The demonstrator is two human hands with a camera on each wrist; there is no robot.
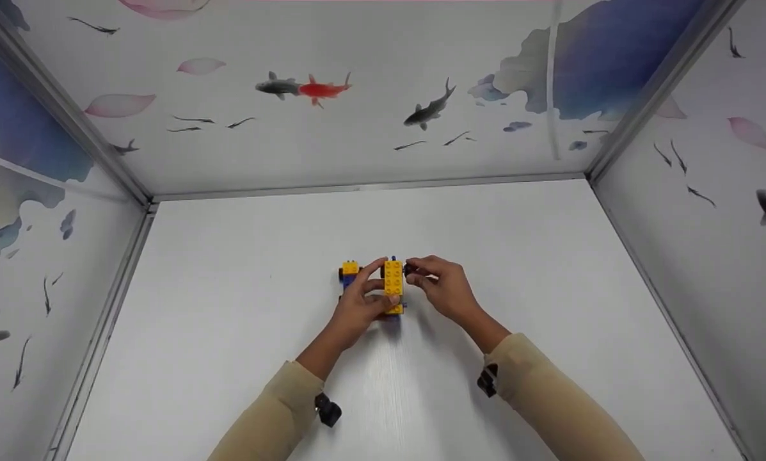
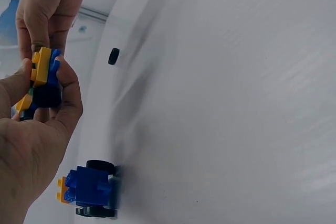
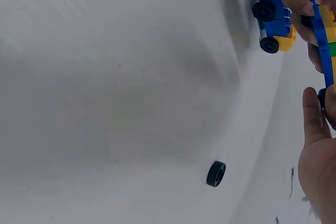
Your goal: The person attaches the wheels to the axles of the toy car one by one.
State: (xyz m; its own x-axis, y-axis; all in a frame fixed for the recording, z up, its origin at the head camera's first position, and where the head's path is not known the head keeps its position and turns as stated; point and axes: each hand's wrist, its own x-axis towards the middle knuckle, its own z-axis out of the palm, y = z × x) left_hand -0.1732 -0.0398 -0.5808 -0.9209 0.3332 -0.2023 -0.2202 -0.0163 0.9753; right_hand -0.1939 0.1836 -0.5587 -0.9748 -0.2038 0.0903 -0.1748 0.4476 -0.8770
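My left hand (image 1: 356, 312) grips a toy car of building blocks (image 1: 393, 276), with yellow bricks on a blue base. A green brick (image 3: 333, 49) shows among the yellow ones in the right wrist view. At the car's right side, my right hand (image 1: 448, 288) pinches a black wheel (image 1: 409, 269) between thumb and fingers, right at the blue base. Another black wheel (image 2: 47, 97) sits on the near side of the held car in the left wrist view. Left of the hands stands a second block car (image 2: 90, 187), blue with yellow on top and black wheels.
A loose black wheel (image 3: 216, 173) stands on its tread on the white table (image 1: 229, 358), apart from both cars. Printed panels with fish and petals, such as the back wall (image 1: 357, 141), enclose the table at the back and sides.
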